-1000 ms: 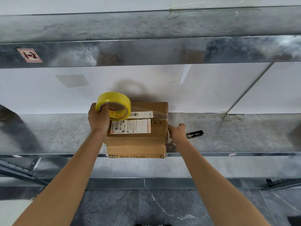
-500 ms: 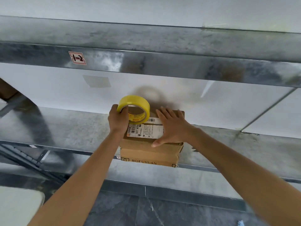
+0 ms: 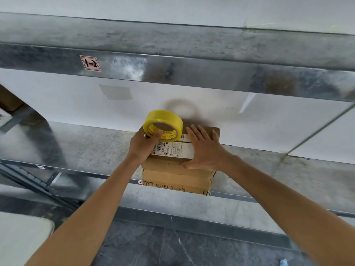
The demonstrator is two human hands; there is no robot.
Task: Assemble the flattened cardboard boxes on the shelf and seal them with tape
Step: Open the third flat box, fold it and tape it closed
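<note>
While the left hand (image 3: 143,145) grips the yellow tape roll (image 3: 163,125) above the cardboard box (image 3: 176,175) at the metal shelf's (image 3: 76,150) near edge, the right hand (image 3: 204,149) presses flat, fingers spread, on top. Pulling tape could drag the overhanging box off the shelf.

Seemingly metal shelf (image 3: 86,150) bears cardboard box (image 3: 172,178).
</note>
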